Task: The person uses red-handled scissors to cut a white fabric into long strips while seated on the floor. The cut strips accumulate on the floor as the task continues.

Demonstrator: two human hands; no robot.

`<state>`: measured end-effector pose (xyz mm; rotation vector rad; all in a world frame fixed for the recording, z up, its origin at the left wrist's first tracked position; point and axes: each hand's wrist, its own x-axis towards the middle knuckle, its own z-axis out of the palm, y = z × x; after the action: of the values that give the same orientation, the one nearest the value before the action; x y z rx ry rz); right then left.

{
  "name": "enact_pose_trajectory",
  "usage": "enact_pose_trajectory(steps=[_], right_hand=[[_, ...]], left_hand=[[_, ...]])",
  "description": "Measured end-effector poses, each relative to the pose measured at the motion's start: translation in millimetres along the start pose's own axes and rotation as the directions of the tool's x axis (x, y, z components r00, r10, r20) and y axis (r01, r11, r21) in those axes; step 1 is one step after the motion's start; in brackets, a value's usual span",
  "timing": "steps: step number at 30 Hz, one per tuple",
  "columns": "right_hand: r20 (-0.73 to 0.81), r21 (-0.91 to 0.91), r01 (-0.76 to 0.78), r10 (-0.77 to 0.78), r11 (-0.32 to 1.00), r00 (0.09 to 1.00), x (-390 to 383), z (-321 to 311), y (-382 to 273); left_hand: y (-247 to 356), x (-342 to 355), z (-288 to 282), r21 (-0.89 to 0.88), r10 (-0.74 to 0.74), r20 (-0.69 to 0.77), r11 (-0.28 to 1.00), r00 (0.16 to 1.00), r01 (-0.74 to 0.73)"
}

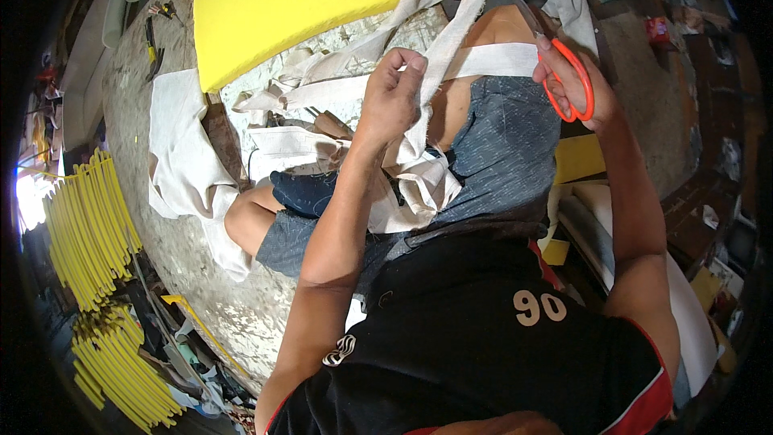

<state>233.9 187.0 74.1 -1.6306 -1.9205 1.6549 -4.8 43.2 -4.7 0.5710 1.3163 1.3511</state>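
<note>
Shows, furthest left at nine o'clock, bundled yellow tubes [90,234], then, closer in at the same hour, a loose white cloth [189,161]. Has a yellow slab [306,16] lying at eleven o'clock. Pinches in the left grip [394,89], at twelve o'clock, a white strip [456,42] slanting up toward one o'clock and also trailing below. Clamps the right grip [573,84], at two o'clock, around scissors [591,101] by the red-orange loops, with blades aimed toward eleven o'clock
</note>
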Motion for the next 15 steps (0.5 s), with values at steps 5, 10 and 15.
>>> enact_pose_trajectory(steps=[5, 10, 15], right_hand=[[0.076, 0.057, 0.013, -0.018, 0.998, 0.997, -2, -2, -6], [0.085, 0.045, 0.01, -0.014, 0.999, 0.996, -4, 1, -9], [0.056, 0.058, -0.023, 0.019, 0.998, 0.998, -2, 4, -10]], left_hand=[[5, -2, 2, -0.022, 0.004, 0.031, 1.0, 1.0, -0.003], [4, -2, 5, -0.004, 0.019, 0.021, 1.0, 1.0, -0.019], [7, -3, 5, -0.035, 0.001, 0.046, 0.999, 0.999, 0.0]])
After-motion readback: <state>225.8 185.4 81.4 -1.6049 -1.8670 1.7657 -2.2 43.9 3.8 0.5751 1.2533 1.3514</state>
